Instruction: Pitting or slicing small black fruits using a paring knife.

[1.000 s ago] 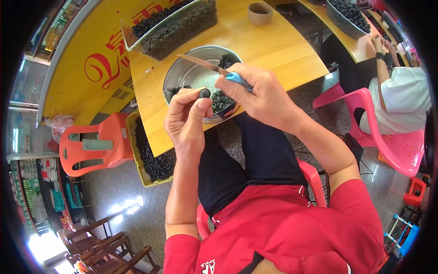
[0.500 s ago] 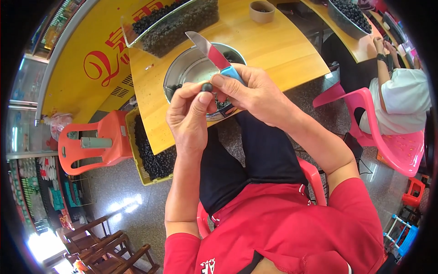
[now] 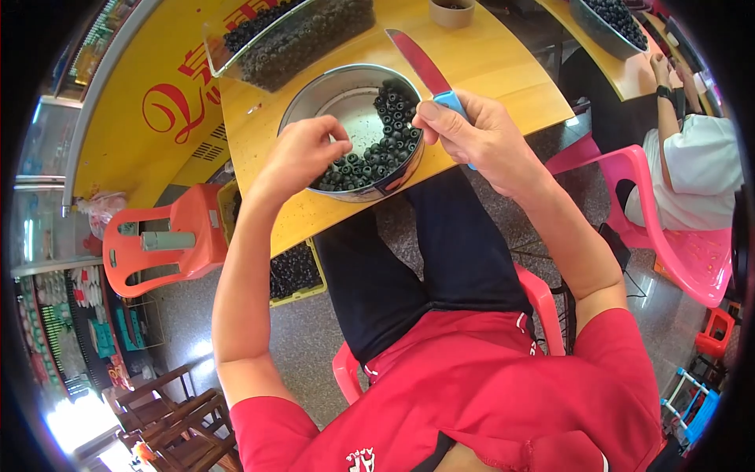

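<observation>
A knife (image 3: 419, 61) is held beside the round metal bowl (image 3: 308, 92) by the right hand (image 3: 477, 140), whose fingers are clamped on the blue handle. The left hand (image 3: 305, 154) is placed over the left side of the bowl; its fingers are bent, but whether something is gripped cannot be told. Dark round fruits (image 3: 383, 160) are gathered inside the bowl, along its right and near sides. The bowl is set on the yellow desk (image 3: 503, 75).

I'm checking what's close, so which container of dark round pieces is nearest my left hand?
The round metal bowl; your left hand is over it. The clear bin, yellow crate and far-table basin are farther away.
</observation>
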Demonstrator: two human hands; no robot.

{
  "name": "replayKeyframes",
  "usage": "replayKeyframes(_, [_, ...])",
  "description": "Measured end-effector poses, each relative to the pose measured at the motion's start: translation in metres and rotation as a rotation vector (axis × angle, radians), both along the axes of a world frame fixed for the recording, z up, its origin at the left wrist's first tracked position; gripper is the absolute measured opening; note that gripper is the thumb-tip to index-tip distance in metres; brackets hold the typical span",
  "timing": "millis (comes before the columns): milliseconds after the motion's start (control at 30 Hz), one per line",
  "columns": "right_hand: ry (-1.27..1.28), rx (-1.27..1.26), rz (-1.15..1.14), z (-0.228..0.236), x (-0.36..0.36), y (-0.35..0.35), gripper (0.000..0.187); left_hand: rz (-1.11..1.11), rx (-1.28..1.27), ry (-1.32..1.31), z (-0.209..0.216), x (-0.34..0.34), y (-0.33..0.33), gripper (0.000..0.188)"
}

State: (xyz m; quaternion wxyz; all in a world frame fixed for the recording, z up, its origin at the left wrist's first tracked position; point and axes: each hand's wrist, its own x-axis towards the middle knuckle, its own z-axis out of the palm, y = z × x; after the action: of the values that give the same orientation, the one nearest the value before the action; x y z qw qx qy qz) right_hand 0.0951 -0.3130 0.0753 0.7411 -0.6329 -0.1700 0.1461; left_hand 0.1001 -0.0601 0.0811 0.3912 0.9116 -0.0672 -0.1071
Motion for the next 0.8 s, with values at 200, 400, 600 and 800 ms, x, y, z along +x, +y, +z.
replayKeyframes(200, [-0.001,-0.028,0.018,-0.002,0.0,-0.005,0.028,-0.176,0.576,-0.023,-0.001,0.007,-0.013,0.023])
replayKeyframes(400, [-0.014,-0.065,0.063,-0.005,0.003,0.002,0.029,-0.145,0.496,-0.183,-0.017,0.006,-0.008,0.022])
replayKeyframes(600, [-0.157,-0.106,-0.039,-0.022,0.02,0.02,0.027,-0.039,-0.11,-0.051,0.004,0.001,-0.009,0.014])
replayKeyframes(800, [-0.045,-0.101,0.053,0.004,0.012,0.036,0.027,0.004,-0.374,-0.177,0.035,-0.022,-0.024,0.014])
